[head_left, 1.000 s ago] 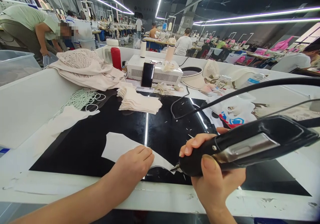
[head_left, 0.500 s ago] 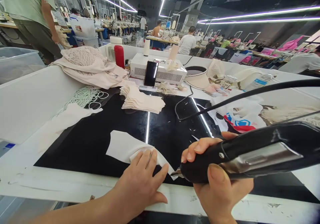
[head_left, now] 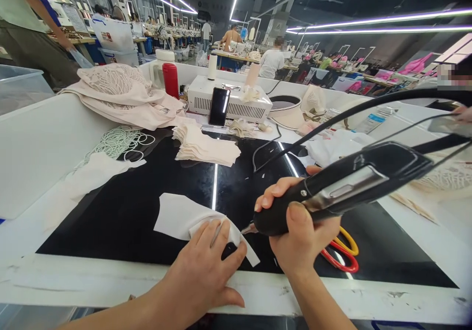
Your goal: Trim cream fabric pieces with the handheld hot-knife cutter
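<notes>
My left hand [head_left: 210, 258] lies with fingers spread on a white fabric piece [head_left: 173, 217], pressing it against the black board. Part of the fabric is folded over beneath the fingers. In my right hand [head_left: 298, 231] is a black corded hand tool [head_left: 332, 192] with a silver lever and a narrow metal tip. That tip touches or hovers just over the fabric's right edge, beside my left fingers; I cannot tell which. Red and yellow scissor-like handles [head_left: 344, 256] lie right of my right wrist, partly hidden by it.
Behind lie a stack of beige fabric pieces [head_left: 208, 148], a phone [head_left: 219, 106] against a vented white box [head_left: 239, 96], and a red bottle [head_left: 170, 80]. Pale green cord [head_left: 118, 143] lies left. The tool's cable [head_left: 332, 121] arches right. A co-worker's hand [head_left: 462, 116] shows at the right edge.
The tool and my right hand have moved left, the tip sliding up along the fabric's edge. The red and yellow handles and a co-worker's hand at right have come into view.
</notes>
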`<state>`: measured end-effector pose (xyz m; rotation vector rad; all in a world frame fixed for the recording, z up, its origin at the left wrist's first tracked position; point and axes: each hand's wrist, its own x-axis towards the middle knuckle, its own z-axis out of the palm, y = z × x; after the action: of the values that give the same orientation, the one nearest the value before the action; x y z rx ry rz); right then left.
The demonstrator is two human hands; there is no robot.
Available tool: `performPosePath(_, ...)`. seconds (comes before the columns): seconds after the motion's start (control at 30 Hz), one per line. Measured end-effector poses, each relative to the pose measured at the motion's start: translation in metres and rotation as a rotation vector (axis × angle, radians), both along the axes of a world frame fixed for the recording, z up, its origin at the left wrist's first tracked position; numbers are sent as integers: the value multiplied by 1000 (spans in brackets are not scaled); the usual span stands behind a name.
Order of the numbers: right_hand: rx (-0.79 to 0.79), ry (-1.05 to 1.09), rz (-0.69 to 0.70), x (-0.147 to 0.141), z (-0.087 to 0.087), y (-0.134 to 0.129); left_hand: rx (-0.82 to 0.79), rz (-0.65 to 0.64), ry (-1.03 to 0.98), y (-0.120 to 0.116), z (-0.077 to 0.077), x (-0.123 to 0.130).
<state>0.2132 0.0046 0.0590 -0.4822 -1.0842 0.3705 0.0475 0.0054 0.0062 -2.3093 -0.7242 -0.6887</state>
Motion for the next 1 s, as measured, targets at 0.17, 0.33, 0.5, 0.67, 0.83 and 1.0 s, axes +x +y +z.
performPosePath(0.17, -4, -11, 0, -3, -2, 1, -26, -32, -2, 2, 0, -1)
performPosePath(0.33, -11, -8, -16, -5, -1, 1, -43, -50, 11, 2, 3, -6)
performPosePath(0.5, 27, 27, 5, -6, -1, 7, -61, -75, 22, 4, 6, -8)
performPosePath(0.67, 15, 9, 16, -8, -1, 12, -66, -77, 22, 5, 3, -9)
performPosePath(0.83, 35, 21, 29, -11, 3, 17, -75, -83, 29, 8, 0, -10)
performPosePath(1.0, 42, 3, 40, -14, 2, 23, -96, -91, 38, 8, 0, -12)
